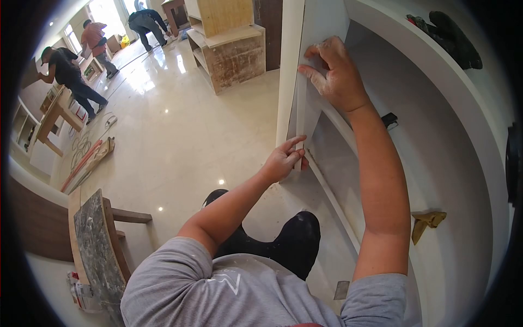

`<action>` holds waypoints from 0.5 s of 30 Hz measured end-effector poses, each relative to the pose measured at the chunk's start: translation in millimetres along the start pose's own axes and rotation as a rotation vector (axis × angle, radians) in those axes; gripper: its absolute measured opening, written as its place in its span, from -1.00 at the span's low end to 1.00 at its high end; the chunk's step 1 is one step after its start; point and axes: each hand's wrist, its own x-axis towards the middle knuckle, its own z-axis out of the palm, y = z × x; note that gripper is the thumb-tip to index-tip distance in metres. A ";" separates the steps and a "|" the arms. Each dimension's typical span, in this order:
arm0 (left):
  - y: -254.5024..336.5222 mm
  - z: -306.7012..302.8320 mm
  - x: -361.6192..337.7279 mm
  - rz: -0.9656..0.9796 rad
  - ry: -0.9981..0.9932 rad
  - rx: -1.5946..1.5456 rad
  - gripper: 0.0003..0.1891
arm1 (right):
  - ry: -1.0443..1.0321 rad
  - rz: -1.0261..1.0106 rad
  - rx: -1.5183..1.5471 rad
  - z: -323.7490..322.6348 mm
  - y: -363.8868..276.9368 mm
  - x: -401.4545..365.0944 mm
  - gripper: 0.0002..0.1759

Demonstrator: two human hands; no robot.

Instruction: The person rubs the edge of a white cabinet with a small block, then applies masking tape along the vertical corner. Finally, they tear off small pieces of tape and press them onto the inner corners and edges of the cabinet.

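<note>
A narrow white strip (300, 111) stands upright along the front edge of a tall white cabinet panel (321, 27). My left hand (284, 159) is closed at its lower end, thumb and fingers pinching it. Higher up, my right hand (335, 73) has its fingers curled and its thumb against the strip's upper part at the panel edge. Whitish dust coats the fingers of both hands. Inside the white cabinet, to the right of my hands, a thin white rail (333, 199) slants down and away from the panel.
A dark cloth-like item (447, 41) and a folded brownish piece (427, 223) lie in the cabinet. At left are a stained board (101, 253) on a wooden stand and cables (81, 144). Wooden cabinets (234, 60) stand ahead. Several people work at the far left.
</note>
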 end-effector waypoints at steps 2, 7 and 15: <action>2.9 2.2 1.7 -0.010 0.021 -0.039 -0.47 | -0.003 -0.007 -0.003 0.2 -0.1 -0.6 -0.60; -9.9 -2.9 8.8 0.014 0.017 -0.133 -0.48 | -0.016 -0.020 -0.005 -1.0 -0.5 -1.0 -0.56; -7.2 -4.7 7.1 0.022 0.045 -0.110 -0.50 | -0.037 -0.030 -0.034 -3.0 -1.8 -1.4 -0.52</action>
